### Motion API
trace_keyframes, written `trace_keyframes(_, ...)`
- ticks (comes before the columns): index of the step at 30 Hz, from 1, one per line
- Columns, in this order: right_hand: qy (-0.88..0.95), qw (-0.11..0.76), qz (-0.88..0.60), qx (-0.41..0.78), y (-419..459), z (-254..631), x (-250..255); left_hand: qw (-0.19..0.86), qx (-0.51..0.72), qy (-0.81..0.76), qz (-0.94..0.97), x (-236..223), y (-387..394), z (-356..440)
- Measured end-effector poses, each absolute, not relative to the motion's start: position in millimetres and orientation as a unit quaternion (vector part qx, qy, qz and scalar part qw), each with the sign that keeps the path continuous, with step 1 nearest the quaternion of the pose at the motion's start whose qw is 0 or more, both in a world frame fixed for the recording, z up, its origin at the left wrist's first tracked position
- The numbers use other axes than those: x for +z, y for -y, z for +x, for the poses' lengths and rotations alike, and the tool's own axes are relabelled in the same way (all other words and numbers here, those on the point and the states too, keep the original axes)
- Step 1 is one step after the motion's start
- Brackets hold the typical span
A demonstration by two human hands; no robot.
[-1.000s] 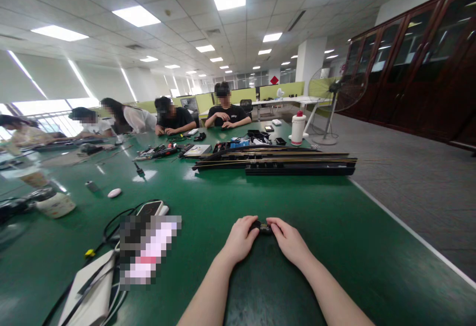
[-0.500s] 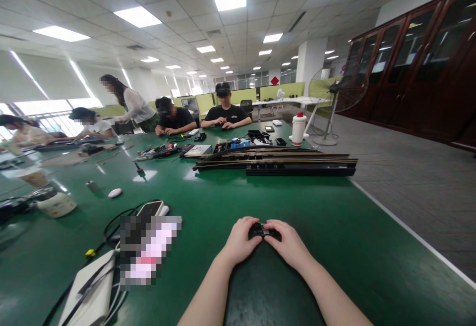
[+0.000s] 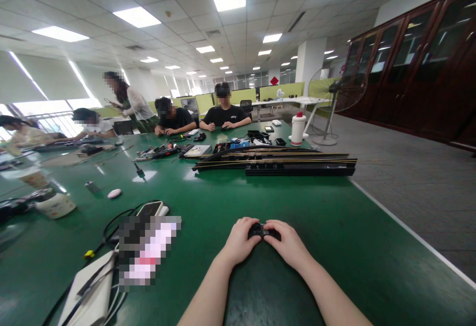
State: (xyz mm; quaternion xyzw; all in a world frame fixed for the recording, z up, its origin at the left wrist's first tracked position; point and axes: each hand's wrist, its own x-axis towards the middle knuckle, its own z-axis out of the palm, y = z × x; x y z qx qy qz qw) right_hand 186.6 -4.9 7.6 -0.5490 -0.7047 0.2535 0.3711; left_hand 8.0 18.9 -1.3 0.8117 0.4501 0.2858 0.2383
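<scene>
A small black part rests low over the green tabletop, directly in front of me. From its left side my left hand grips it, fingers curled over the far edge and thumb at the near edge. My right hand clasps the right side in the same way, and the two hands almost meet in the middle. Fingers cover much of the part, so its exact kind cannot be made out.
Long black strips with thin yellowish rods lie beyond my hands. A white bottle with a red cap stands behind them. To the left are a white power bank, cables and a cup. Several people sit or stand around the table.
My hands and the black part hold nearly the same position. In the background, the standing person at left has straightened somewhat, and a seated person across the table has moved their hands apart.
</scene>
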Motion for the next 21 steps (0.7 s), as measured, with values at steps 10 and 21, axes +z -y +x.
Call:
trace_keyframes(10, 0.674, 0.405, -0.549, 0.284, 6.5, 185.1, 11.7, 0.237, 0.285, -0.453, 0.811, 0.0, -18.1, 8.9)
trace_keyframes(21, 0.614, 0.463, -0.553, 0.32, 6.5, 186.5, 16.0, 0.238, 0.284, -0.455, 0.81, -1.3, -18.5, 7.5)
